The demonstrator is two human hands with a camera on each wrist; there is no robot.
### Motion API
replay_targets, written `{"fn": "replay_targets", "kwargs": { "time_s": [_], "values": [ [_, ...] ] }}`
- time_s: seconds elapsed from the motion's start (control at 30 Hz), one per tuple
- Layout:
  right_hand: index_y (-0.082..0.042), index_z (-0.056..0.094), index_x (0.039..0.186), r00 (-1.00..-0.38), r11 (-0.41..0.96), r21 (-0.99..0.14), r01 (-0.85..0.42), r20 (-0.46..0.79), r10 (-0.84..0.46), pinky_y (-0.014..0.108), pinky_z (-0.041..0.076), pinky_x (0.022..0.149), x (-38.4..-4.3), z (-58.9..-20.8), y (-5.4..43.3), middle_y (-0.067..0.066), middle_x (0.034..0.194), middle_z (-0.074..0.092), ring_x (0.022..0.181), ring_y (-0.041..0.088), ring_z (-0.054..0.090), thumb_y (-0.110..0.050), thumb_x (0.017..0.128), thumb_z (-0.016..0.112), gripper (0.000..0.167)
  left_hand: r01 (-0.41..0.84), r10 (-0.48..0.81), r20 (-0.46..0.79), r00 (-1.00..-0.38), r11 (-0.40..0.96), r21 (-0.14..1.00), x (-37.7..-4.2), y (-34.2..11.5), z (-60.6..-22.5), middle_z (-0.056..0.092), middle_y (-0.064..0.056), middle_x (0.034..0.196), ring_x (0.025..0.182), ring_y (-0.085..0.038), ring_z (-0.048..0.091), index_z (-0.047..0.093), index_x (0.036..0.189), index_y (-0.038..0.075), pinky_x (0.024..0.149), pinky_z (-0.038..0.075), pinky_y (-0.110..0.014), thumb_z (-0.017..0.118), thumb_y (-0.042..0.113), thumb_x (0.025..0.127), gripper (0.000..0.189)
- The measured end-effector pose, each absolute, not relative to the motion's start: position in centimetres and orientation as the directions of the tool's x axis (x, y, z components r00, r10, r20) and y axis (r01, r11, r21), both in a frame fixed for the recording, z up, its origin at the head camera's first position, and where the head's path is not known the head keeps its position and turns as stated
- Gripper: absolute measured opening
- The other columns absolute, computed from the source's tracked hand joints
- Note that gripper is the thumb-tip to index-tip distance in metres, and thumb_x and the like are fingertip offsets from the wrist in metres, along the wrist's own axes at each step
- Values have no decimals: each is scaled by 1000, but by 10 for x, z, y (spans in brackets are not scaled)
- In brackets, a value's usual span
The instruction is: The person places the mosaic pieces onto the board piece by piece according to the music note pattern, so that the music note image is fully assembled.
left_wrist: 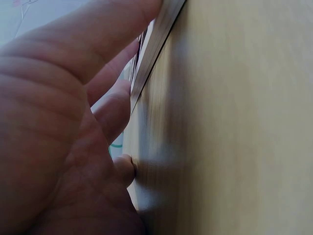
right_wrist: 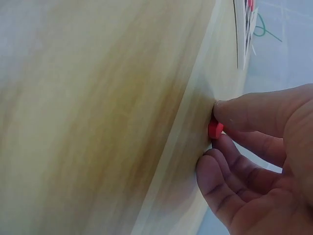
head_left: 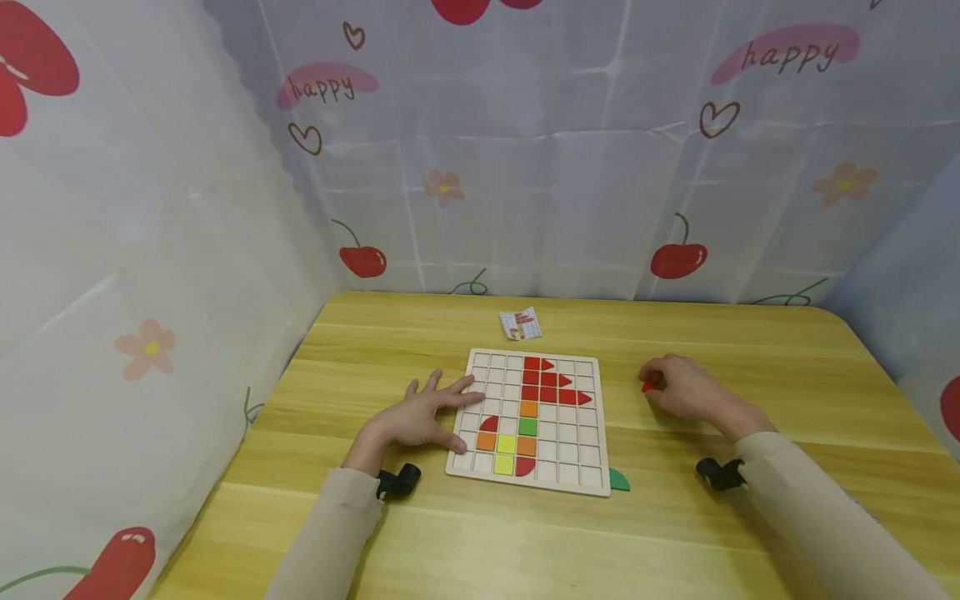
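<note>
A pale wooden grid board point(head_left: 567, 433) lies on the table, with red, orange, green and yellow flat pieces in some of its squares. My left hand point(head_left: 416, 417) rests on the board's left edge, fingers spread; the left wrist view shows its fingers against the board's side point(left_wrist: 151, 49). Right of the board, my right hand point(head_left: 686, 390) pinches a small red piece point(right_wrist: 215, 129) between thumb and fingers, down at the tabletop. Most of that piece's outline is hidden by the fingers. A green quarter-round piece point(head_left: 618, 480) sits at the board's lower right corner.
Behind the board lies a small printed card point(head_left: 521, 323) with a coloured grid pattern. The wooden table point(head_left: 480, 542) meets hanging cloth point(head_left: 525, 208) at the back and left. Each wrist carries a black camera mount, such as the right one point(head_left: 720, 473).
</note>
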State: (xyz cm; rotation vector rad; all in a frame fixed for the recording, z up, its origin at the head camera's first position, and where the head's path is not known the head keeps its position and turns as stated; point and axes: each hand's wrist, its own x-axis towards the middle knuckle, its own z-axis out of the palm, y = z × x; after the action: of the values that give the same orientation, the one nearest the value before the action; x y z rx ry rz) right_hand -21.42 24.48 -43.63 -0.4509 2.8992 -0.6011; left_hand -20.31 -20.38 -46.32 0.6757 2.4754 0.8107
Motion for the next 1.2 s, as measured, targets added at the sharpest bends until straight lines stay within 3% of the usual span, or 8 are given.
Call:
{"fn": "replay_targets", "kwargs": {
  "time_s": [0.37,0.83,1.2],
  "values": [
    [3,71,113,-952,882,-406,-237,-86,-295,46,54,84,-214,-438,236,15,102,68,89,26,59,-8,90,70,26,313,575,-254,-777,705,637,-203,-204,-464,15,17,172,160,-37,-15,45,154,45,123,-17,-64,83,50,82,81],
    [0,72,119,-937,840,-449,-304,-20,-350,44,57,82,-205,-423,201,12,107,71,90,23,62,-9,90,69,30,301,571,-252,-781,698,649,-202,-205,-466,17,18,172,160,-36,-14,46,153,46,123,-17,-63,83,50,81,81],
    [-5,72,119,-920,820,-474,-322,-49,-389,34,53,74,-200,-418,160,6,103,70,87,19,60,-12,93,71,27,300,567,-255,-783,704,644,-203,-204,-465,16,19,171,161,-35,-14,46,152,47,124,-18,-62,83,48,81,80]
  ]
}}
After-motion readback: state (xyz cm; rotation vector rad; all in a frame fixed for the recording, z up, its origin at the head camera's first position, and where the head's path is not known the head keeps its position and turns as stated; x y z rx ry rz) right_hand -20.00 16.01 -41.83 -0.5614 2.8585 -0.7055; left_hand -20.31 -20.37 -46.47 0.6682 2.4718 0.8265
